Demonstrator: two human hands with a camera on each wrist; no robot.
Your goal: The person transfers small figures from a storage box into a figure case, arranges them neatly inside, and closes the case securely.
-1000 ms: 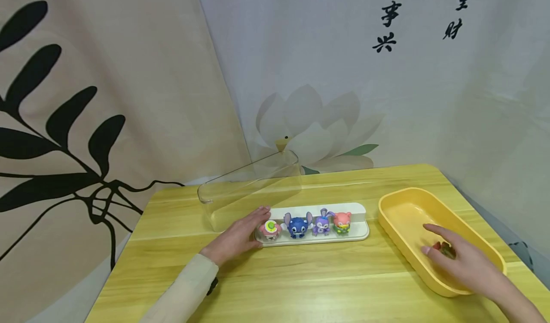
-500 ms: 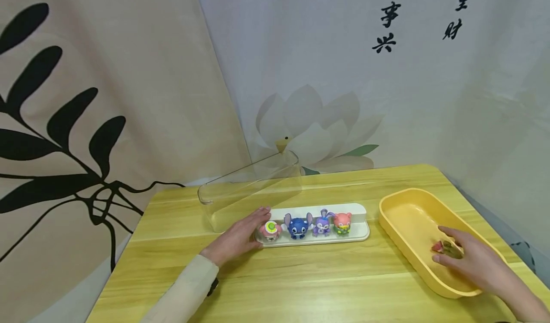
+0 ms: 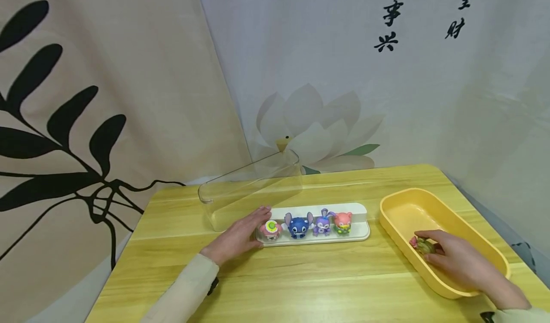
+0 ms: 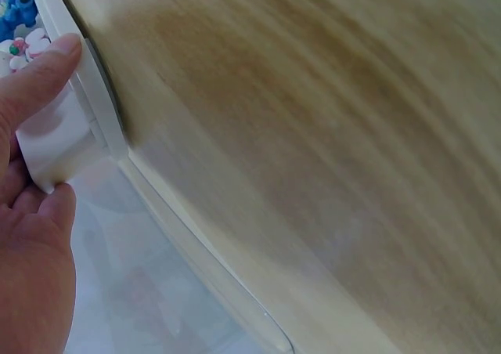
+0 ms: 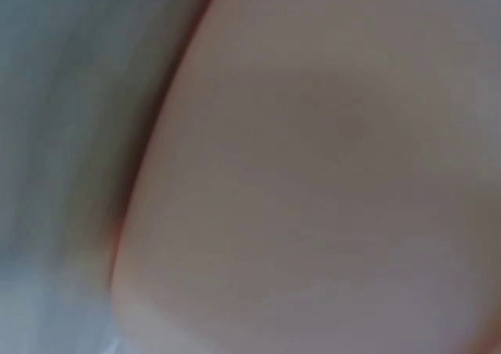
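In the head view a white display stand (image 3: 360, 231) carries a row of several small figurines. They are a pink one (image 3: 271, 230) with a green-and-white top, a blue big-eared one (image 3: 298, 226), a purple long-eared one (image 3: 322, 224) and a coral one (image 3: 342, 222). My left hand (image 3: 235, 239) holds the stand's left end; the left wrist view shows the thumb (image 4: 48, 74) on its front edge and fingers curled at the end. Over the tray, my right hand (image 3: 461, 258) pinches a small green-and-pink figurine (image 3: 423, 245), partly hidden by the fingers.
A yellow tray (image 3: 413, 212) lies at the right of the wooden table (image 3: 309, 285). Behind the stand rests a transparent cover (image 3: 253, 184), and a printed curtain (image 3: 326, 75) hangs at the back. Blurred skin fills most of the right wrist view.
My right hand has gone from spread fingers above the green-and-pink figurine to pinching it, and has moved it left toward the tray's near-left wall. The left hand has stayed still.
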